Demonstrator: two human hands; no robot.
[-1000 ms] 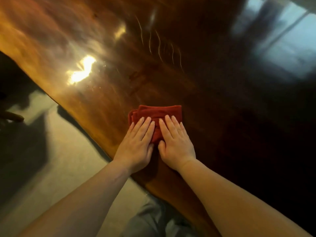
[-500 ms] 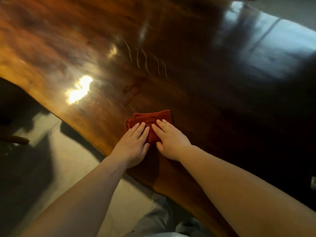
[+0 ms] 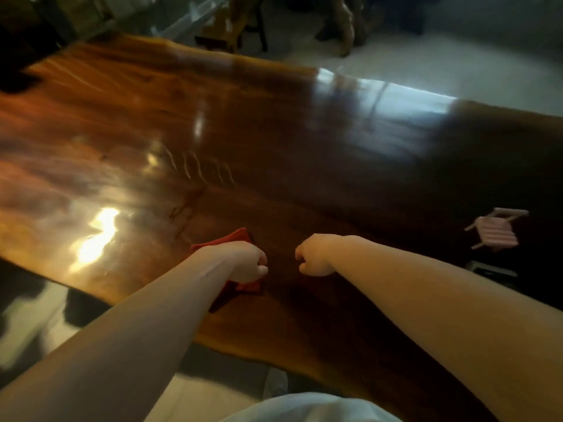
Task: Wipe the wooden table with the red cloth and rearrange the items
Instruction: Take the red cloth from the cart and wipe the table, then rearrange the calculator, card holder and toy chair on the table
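Note:
The red cloth (image 3: 234,239) lies on the glossy wooden table (image 3: 274,132) close to its near edge, mostly covered by my left hand (image 3: 248,263), which is curled into a fist gripping it. A corner of cloth shows beyond the wrist and another below the knuckles. My right hand (image 3: 313,257) hovers a short way to the right of the cloth, fingers curled shut with nothing in them. A small pink toy chair (image 3: 495,231) lies tipped on the table at the right.
A dark flat object (image 3: 490,269) sits at the right, partly behind my right forearm. Wooden furniture (image 3: 234,25) stands beyond the table's far edge. Pale floor (image 3: 457,65) shows past the far edge and below the near edge.
Both hands were flat on the cloth; now the right hand has lifted off to the right and closed, while the left has bunched the cloth. The view tilted up, showing the far edge.

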